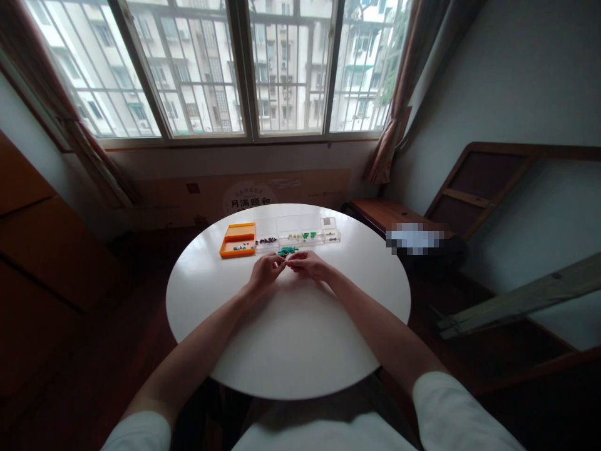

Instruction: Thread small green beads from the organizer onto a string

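Note:
Over the round white table (300,326), my left hand (268,268) and my right hand (307,264) meet with their fingertips together. Both are pinched closed; whatever sits between the fingers is too small to make out. Just beyond the fingertips lies a small pile of green and blue pieces (287,250). Behind my left hand stands an open orange box (238,233), with several small blue and dark pieces in its front part. Clear plastic boxes (297,223) beside it hold dark, pale and green bits.
A small clear box (329,224) with tiny pieces stands at the right end of the row. Beyond the table, a large cardboard panel (197,194) leans below the window. To the right is a low wooden bench (389,213).

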Demonstrator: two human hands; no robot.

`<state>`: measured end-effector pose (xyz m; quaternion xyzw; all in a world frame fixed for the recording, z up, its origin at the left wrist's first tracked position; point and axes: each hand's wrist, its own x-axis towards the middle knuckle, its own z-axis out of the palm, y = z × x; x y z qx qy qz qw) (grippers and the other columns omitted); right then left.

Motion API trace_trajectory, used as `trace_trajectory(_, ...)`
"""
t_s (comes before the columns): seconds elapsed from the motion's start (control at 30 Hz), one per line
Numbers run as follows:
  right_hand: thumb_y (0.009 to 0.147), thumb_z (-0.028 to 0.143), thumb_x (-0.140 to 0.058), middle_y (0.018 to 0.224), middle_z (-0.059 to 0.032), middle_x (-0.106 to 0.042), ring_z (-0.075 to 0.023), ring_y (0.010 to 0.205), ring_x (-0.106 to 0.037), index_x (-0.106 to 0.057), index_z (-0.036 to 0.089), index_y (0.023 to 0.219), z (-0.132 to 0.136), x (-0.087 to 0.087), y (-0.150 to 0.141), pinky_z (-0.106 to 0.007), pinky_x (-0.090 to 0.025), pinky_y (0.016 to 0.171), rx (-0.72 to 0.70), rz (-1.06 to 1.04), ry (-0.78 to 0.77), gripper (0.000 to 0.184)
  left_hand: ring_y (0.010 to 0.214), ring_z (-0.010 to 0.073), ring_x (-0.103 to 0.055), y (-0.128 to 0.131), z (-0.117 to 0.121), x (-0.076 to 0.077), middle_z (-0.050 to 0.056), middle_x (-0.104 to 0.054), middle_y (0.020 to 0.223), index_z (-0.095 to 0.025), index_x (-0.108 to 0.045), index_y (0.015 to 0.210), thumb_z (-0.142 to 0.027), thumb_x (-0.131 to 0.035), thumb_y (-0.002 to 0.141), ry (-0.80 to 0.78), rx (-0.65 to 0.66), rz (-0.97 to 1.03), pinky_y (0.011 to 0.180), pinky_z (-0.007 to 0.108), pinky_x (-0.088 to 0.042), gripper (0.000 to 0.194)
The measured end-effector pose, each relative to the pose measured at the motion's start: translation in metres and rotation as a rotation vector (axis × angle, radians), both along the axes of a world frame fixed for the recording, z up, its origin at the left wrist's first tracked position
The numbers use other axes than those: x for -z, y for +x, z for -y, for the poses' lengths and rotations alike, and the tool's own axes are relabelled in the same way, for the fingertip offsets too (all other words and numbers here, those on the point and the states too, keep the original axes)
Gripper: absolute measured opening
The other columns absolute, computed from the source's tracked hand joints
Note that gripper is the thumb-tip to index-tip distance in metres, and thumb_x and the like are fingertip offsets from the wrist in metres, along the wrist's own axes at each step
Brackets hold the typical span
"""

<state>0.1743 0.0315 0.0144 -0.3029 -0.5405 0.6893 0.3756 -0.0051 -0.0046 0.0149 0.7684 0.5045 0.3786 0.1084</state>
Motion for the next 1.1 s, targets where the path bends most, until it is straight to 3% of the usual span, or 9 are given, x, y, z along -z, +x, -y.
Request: trace_trajectory(1.1,0.048,0.031,-0.085,0.062,-0.003,-0.064,-0.01,0.058,-0.055,-0.072,0.011,0.072,0.0037,-0.0051,-0.001,-0.024,-0.044,0.058,0.035,0.031,-0.022,0.034,0.057,0.0089,-0.056,-0.0008,-0.0027,0.0026,0.001,-0.065,0.074,-0.02,-0.073,0.083,-0.031,-0.062,0.078,0.014,0.036,0.068,0.054,0.019,-0.043,0.016)
